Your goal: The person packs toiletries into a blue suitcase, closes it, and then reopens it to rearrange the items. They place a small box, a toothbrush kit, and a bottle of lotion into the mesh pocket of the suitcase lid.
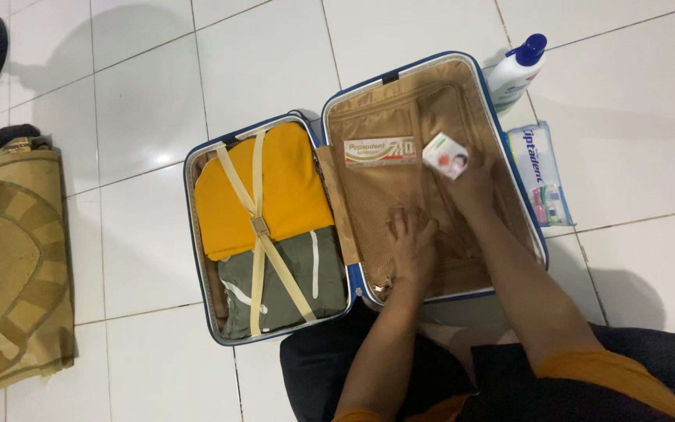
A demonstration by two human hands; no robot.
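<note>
Left hand (pixel 412 238) presses flat, fingers spread, on the open suitcase (pixel 509 168) lining; right hand (pixel 470 176) seemingly pinches a small white packet (pixel 445 155).

Open suitcase (pixel 197 203) on white tile floor (pixel 142 101). Left hand (pixel 412 242) flat on mesh lid pocket (pixel 400 195); right hand (pixel 474 184) holds small white packet (pixel 445 155) beside toothpaste box (pixel 379 151).

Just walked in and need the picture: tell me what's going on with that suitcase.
A person kneels over an open suitcase on a white tiled floor. The left hand presses the mesh lid pocket; the right hand holds a small white packet there. Folded yellow and green clothes lie strapped in the other half.
</note>
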